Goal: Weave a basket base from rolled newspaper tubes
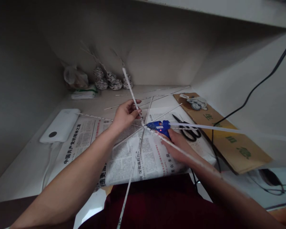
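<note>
My left hand (pixel 127 115) pinches a rolled paper stick (pixel 130 85) that slants up and away from me. In my right hand (pixel 177 144) is a blue hot glue gun (pixel 162 128) with a small red light on and a long clear glue stick (pixel 205 126) out of its back. Its nozzle points left at the spot where several paper sticks cross in a star, close to my left fingertips. Whether the nozzle touches them I cannot tell. Under the sticks lies a newspaper sheet (pixel 124 159). Black-handled scissors (pixel 187 128) rest just right of the gun.
A white box-like device (pixel 60 126) with a cable sits at left. Small woven paper vases (pixel 114 82) and a plastic bag (pixel 75 78) stand along the back wall. Loose paper sticks (pixel 166 95) lie behind my hands. Flat cardboard (pixel 225 140) and a hanging black cable (pixel 248 98) are at right.
</note>
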The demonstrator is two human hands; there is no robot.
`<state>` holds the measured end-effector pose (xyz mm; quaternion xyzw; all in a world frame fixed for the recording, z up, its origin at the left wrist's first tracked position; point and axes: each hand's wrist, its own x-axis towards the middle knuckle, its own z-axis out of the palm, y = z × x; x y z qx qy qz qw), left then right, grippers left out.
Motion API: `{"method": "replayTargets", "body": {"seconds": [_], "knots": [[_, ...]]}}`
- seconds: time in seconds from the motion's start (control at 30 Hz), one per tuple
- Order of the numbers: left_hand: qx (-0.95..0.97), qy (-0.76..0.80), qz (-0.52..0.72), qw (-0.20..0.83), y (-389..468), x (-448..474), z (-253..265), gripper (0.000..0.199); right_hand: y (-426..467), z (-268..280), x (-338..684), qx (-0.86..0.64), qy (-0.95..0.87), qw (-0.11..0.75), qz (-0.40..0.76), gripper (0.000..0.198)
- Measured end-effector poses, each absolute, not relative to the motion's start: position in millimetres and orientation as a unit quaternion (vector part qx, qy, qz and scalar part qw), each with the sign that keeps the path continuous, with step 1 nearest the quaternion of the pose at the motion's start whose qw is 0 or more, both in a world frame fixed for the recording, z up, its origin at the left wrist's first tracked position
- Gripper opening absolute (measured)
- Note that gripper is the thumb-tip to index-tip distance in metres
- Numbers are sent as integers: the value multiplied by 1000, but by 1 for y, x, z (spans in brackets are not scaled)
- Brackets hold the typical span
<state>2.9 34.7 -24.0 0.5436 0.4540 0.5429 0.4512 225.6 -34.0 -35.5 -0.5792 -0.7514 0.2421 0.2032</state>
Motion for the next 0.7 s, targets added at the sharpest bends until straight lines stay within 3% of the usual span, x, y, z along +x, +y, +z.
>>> {"method": "replayTargets", "body": {"seconds": [0.43, 0.7], "knots": [[542, 457, 530, 466, 36, 5, -28, 33, -36, -32, 232, -578, -720, 250, 292, 28], [528, 464, 534, 470, 37, 5, -31, 31, -36, -28, 228, -566, -752, 233, 245, 23]]}}
